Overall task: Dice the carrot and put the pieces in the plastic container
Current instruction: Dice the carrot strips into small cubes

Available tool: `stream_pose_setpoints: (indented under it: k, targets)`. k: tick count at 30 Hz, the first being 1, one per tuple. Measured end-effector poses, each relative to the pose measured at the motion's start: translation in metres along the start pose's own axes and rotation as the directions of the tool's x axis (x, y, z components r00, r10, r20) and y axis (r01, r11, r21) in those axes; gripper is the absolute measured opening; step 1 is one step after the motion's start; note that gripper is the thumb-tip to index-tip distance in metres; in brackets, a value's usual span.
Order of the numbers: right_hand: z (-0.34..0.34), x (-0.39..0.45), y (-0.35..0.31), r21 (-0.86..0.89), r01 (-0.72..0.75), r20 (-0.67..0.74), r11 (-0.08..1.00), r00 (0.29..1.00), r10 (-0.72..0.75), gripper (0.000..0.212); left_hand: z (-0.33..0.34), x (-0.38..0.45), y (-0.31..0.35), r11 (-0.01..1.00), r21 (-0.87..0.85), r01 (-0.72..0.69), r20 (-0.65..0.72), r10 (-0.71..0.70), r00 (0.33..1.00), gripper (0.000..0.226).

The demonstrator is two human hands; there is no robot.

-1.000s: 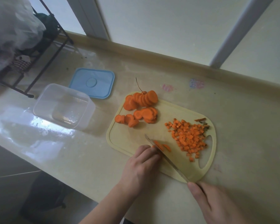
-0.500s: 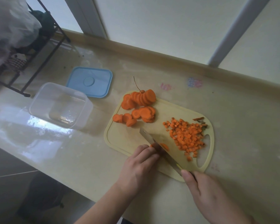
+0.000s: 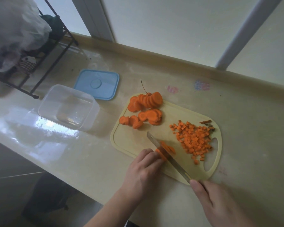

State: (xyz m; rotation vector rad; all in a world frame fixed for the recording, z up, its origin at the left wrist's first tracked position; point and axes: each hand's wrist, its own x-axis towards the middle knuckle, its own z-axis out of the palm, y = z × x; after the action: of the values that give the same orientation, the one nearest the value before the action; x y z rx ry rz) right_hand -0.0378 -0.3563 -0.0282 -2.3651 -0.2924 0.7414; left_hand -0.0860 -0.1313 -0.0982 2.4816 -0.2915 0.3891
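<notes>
Right hand (image 3: 220, 203) cut off by bottom edge, hiding the steel kitchen knife (image 3: 166, 155) handle; left hand (image 3: 143, 172) covers part of the orange carrot slices (image 3: 164, 152); white plastic bag (image 3: 15, 33) on black wire rack (image 3: 56, 46) blurred.

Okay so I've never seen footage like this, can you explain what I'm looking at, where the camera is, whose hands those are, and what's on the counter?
The camera sits on a person's head, looking down at their own bare hands; no robot. On the counter lies a yellow cutting board with carrot slices and a diced pile. The left hand steadies a few slices; the right hand holds a knife cutting them. To the left stand the clear plastic container, with no carrot in it, and its blue lid.
</notes>
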Motion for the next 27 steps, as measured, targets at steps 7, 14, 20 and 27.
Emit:
stream_pose_setpoints:
  k: [7,14,20,27]
  targets:
    - [0.001,-0.010,0.008,-0.082,0.003,-0.010,0.997,1.000,-0.004,0.103,0.000,-0.002,-0.004,0.999,-0.026,0.036,0.037,-0.035,0.999,0.021]
    - [0.007,-0.004,0.001,-0.206,0.001,0.002,0.979,1.000,-0.001,0.104,0.003,-0.002,-0.002,0.998,-0.044,0.049,0.022,-0.048,0.999,0.029]
    - [0.009,0.017,-0.004,-0.110,0.086,0.008,0.990,0.996,-0.085,0.084,0.002,-0.001,-0.006,0.998,-0.043,0.038,-0.004,-0.038,0.999,0.022]
    - [0.004,0.002,-0.002,-0.021,0.019,0.007,1.000,1.000,-0.019,0.086,0.001,-0.004,-0.005,0.998,-0.043,0.041,0.010,-0.041,0.999,0.028]
